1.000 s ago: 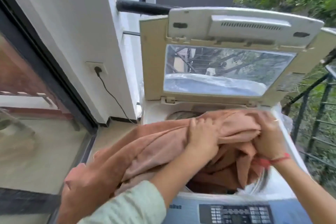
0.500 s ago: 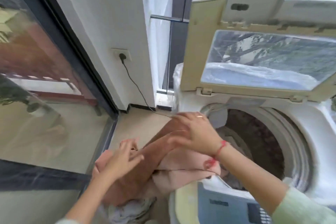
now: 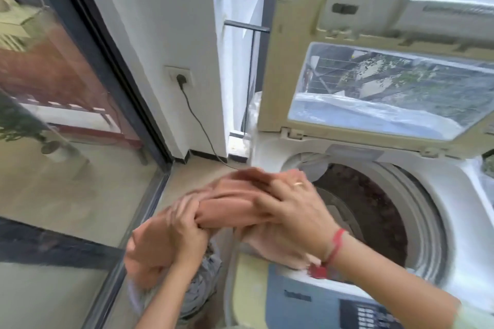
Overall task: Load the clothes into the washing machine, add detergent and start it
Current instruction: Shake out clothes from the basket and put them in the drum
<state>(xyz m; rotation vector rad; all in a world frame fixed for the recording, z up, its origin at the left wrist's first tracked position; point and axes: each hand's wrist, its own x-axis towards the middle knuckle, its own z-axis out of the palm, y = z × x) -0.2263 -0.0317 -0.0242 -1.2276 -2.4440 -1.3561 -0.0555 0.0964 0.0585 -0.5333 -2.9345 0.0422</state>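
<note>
Both hands grasp one garment: the left hand (image 3: 184, 227) is clenched round a bunched fold of the peach cloth (image 3: 230, 203), and the right hand (image 3: 291, 211) curls over the same bundle from above. The cloth is held at the front left corner of the washing machine (image 3: 454, 221). Part of it trails over the front rim just beside the control panel (image 3: 347, 307), and the rest hangs outside, above the floor (image 3: 80, 195). The lid (image 3: 294, 61) stands upright and the drum (image 3: 374, 208) is open; motion blur hides its contents. A grey striped garment (image 3: 203, 275) lies below the left hand.

Step in hand, as judged: loading. The next move calls for carrying the whole bundle rightward over the rim and letting go only above the drum, so no tail stays draped outside.
</note>
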